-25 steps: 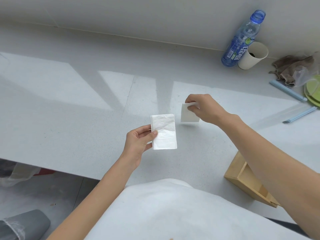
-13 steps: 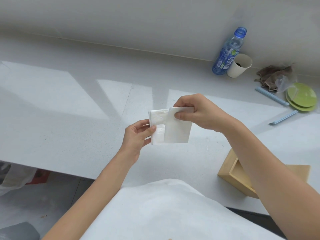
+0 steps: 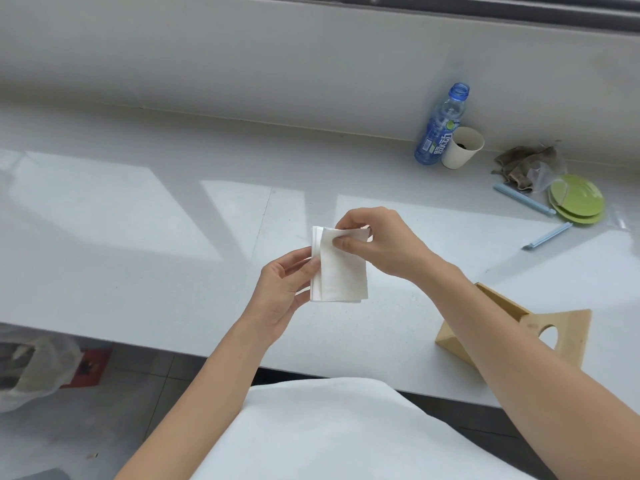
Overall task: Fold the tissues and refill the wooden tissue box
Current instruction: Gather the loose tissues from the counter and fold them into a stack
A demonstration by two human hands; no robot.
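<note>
- Right hand has brought its folded tissue onto the stack held by the left hand. A second ago they were well apart; half a second ago they only partly overlapped.
- New sheet now covers nearly all of the stack, offset a little right. A strip of the stack shows along the left edge.
- Right fingers pinch the tissue's top edge. Left fingers curl round the stack's left edge, thumb on the front, gripping it.
- Bundle is held in the air above the counter, not resting on it.
- Wooden tissue box sits on the counter near its front edge, to the right, partly behind the right forearm. Its inside is hidden.
- Judgement: stacking is almost done. Next, square the edges, then load the box. Risk: thin sheets slipping out of line when the right hand lets go.
</note>
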